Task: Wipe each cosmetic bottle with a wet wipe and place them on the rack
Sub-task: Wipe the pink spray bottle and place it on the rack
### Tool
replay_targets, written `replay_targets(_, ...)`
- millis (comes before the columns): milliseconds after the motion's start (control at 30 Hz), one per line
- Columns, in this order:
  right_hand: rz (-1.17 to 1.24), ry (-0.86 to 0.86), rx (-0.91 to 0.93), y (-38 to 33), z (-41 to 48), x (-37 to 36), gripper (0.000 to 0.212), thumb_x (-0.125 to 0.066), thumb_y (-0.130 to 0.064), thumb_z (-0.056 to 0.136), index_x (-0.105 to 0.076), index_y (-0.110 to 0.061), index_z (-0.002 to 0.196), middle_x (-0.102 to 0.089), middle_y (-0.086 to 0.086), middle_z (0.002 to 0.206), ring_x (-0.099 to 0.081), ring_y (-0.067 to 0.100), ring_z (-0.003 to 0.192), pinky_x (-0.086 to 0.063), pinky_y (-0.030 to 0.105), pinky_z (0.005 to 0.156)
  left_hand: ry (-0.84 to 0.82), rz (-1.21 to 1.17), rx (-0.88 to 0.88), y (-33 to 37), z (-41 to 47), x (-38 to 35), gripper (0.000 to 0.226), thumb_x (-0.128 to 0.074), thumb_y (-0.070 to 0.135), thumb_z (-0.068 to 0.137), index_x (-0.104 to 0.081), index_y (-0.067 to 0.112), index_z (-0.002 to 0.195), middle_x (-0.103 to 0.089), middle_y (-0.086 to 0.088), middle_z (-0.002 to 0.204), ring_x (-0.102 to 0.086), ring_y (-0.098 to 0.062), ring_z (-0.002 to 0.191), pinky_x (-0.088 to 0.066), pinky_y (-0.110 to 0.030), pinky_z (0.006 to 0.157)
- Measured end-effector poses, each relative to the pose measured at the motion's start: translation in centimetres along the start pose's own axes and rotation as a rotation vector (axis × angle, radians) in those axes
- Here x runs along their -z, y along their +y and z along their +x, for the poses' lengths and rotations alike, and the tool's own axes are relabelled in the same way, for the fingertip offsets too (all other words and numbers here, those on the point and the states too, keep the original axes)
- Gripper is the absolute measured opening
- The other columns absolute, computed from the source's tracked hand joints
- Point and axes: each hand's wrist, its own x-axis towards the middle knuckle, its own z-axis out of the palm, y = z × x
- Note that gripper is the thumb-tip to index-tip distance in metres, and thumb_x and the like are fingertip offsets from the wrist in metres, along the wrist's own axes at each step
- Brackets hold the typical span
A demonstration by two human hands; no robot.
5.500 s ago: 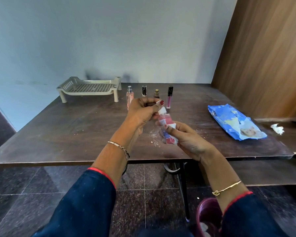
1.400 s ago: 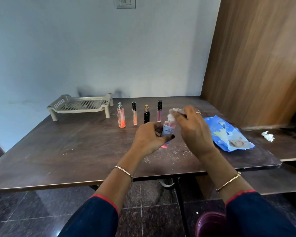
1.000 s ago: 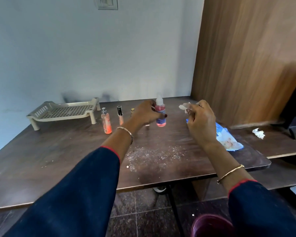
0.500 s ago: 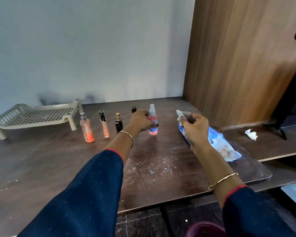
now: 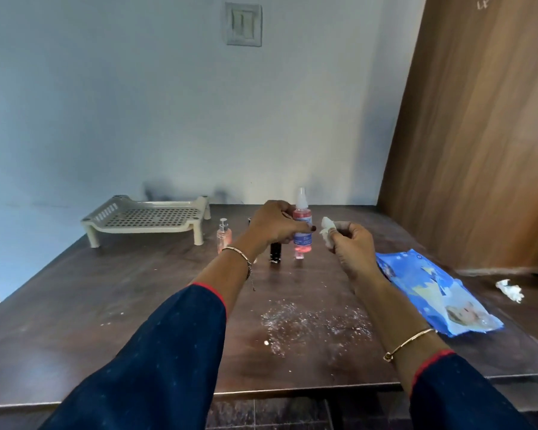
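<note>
My left hand (image 5: 272, 225) grips a pink spray bottle (image 5: 303, 225) with a clear cap and blue label, upright above the brown table (image 5: 137, 305). My right hand (image 5: 351, 246) pinches a crumpled white wet wipe (image 5: 327, 229) just right of the bottle, not touching it. On the table stand a peach perfume bottle (image 5: 224, 237) and a small black bottle (image 5: 275, 252); other bottles are hidden behind my left hand. The cream perforated rack (image 5: 149, 217) stands at the back left with nothing on it.
A blue wet-wipe pack (image 5: 432, 290) lies at the right of the table. A used crumpled wipe (image 5: 510, 290) lies on the lower surface further right. White powder specks (image 5: 311, 321) cover the table's front middle. A wooden panel (image 5: 479, 135) rises at the right.
The view has swung back left and up. My left hand has lifted the pink spray bottle slightly higher, and my right hand with the wipe has come closer to it.
</note>
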Motion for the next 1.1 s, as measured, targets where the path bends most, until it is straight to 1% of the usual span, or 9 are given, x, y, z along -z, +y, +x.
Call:
replay_targets(100, 0.031, -0.055, -0.006, -1.1, -1.4, -3.0, 0.013, -0.053, -0.007, 0.094, -0.058, -0.011, 0.105, -0.064, 0.006, 0.101, -0.062, 0.018, 0.093, -0.052, 0.035, 0.085, 0.074, -0.001, 0.001, -0.1, -0.7, 4.3, 0.033, -0.082, 0.021, 0.066, -0.066, 0.011, 0.093, -0.07, -0.012, 0.081, -0.063, -0.02, 0.061, -0.057, -0.034, 0.065)
replay_targets(200, 0.066, -0.115, 0.01, -1.8, -2.6, -6.2, 0.012, -0.052, -0.003, 0.094, -0.055, -0.01, 0.104, -0.062, 0.005, 0.093, -0.062, 0.017, 0.083, -0.052, 0.029, 0.075, 0.168, 0.021, 0.01, -0.6, -1.3, 9.2, 0.039, -0.085, 0.027, 0.065, -0.067, 0.011, 0.095, -0.07, -0.008, 0.08, -0.062, -0.015, 0.059, -0.055, -0.025, 0.054)
replay_targets(267, 0.066, -0.126, 0.02, -1.8, -3.2, -8.0, 0.013, -0.054, -0.005, 0.093, -0.057, -0.011, 0.104, -0.065, 0.007, 0.095, -0.062, 0.017, 0.081, -0.053, 0.032, 0.075, 0.223, 0.032, 0.036, -1.6, -1.4, 12.2, 0.041, -0.086, 0.029, 0.063, -0.067, 0.011, 0.095, -0.07, -0.007, 0.082, -0.064, -0.015, 0.062, -0.053, -0.024, 0.052)
replay_targets(300, 0.06, -0.128, 0.021, -1.8, -3.4, -8.9, 0.013, -0.055, -0.006, 0.093, -0.058, -0.011, 0.105, -0.066, 0.008, 0.096, -0.063, 0.018, 0.081, -0.053, 0.034, 0.075, 0.263, 0.04, 0.045, -2.2, -1.3, 13.7, 0.04, -0.086, 0.03, 0.063, -0.066, 0.012, 0.092, -0.07, -0.009, 0.085, -0.067, -0.018, 0.066, -0.055, -0.026, 0.056)
replay_targets(400, 0.065, -0.146, 0.039, -2.0, -4.0, -10.8, 0.01, -0.055, -0.005, 0.093, -0.059, -0.013, 0.098, -0.065, 0.004, 0.093, -0.062, 0.013, 0.08, -0.052, 0.025, 0.069, 0.4, 0.223, 0.084, -4.3, -1.3, 17.5, 0.04, -0.085, 0.038, 0.062, -0.068, 0.015, 0.09, -0.07, -0.006, 0.09, -0.067, -0.021, 0.08, -0.053, -0.029, 0.071)
replay_targets(500, 0.055, -0.164, 0.051, -2.1, -3.7, -12.3, 0.015, -0.056, -0.007, 0.091, -0.059, -0.022, 0.09, -0.067, 0.001, 0.094, -0.066, 0.017, 0.09, -0.055, 0.033, 0.081, 0.48, 0.309, 0.122, -6.3, -0.9, 20.1, 0.044, -0.083, 0.037, 0.066, -0.068, 0.012, 0.097, -0.069, -0.007, 0.097, -0.063, -0.022, 0.092, -0.047, -0.028, 0.077)
replay_targets(667, 0.065, -0.165, 0.088, -1.7, -2.7, -13.8, 0.017, -0.056, -0.009, 0.092, -0.06, -0.025, 0.089, -0.069, 0.002, 0.094, -0.068, 0.019, 0.087, -0.056, 0.033, 0.08, 0.49, 0.342, 0.179, -9.4, 1.9, 20.7, 0.042, -0.081, 0.03, 0.069, -0.066, 0.008, 0.102, -0.069, -0.011, 0.103, -0.063, -0.026, 0.1, -0.05, -0.033, 0.086)
replay_targets(833, 0.122, -0.125, 0.086, -1.0, -2.0, -15.1, 0.017, -0.056, -0.004, 0.091, -0.061, -0.021, 0.089, -0.067, 0.002, 0.089, -0.067, 0.018, 0.083, -0.055, 0.031, 0.076, 0.497, 0.377, 0.178, -11.5, 4.6, 19.4, 0.036, -0.076, 0.027, 0.074, -0.064, 0.007, 0.102, -0.069, -0.011, 0.102, -0.062, -0.028, 0.099, -0.043, -0.027, 0.075)
replay_targets(1100, 0.141, -0.161, 0.052, -0.5, -1.5, -15.1, 0.013, -0.057, -0.007, 0.092, -0.061, -0.02, 0.093, -0.068, 0.001, 0.091, -0.067, 0.015, 0.084, -0.055, 0.027, 0.075, 0.529, 0.419, 0.209, -14.2, 7.5, 18.8, 0.036, -0.072, 0.031, 0.079, -0.063, 0.005, 0.102, -0.068, -0.014, 0.102, -0.062, -0.032, 0.099, -0.04, -0.03, 0.073)
